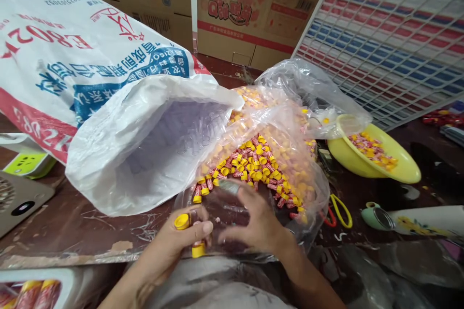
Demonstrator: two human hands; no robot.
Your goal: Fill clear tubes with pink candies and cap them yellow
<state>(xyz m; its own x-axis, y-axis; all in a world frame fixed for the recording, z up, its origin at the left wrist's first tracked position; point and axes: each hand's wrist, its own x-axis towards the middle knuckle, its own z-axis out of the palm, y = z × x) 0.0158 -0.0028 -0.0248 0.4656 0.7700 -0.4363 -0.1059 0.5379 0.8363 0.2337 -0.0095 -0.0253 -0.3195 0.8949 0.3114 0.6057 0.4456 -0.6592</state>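
My left hand [177, 236] is closed around small bottles with yellow caps [198, 250], near the table's front edge; how many it holds is partly hidden. To its right, my right hand [261, 222] is smeared by motion, fingers spread apart, with nothing visible in them. It is over the mouth of a clear plastic bag [319, 178] lying on the table. Inside the bag, just beyond both hands, spreads a heap of small red-and-white bottles with yellow caps [253, 161].
A white woven sack [108, 174] lies open-mouthed at left. At right are a yellow bowl [409, 174] of similar bottles, scissors [341, 210] and a flowered flask [427, 219]. Cardboard boxes [232, 34] and a white wire rack [384, 34] stand behind. A white container [68, 285] sits lower left.
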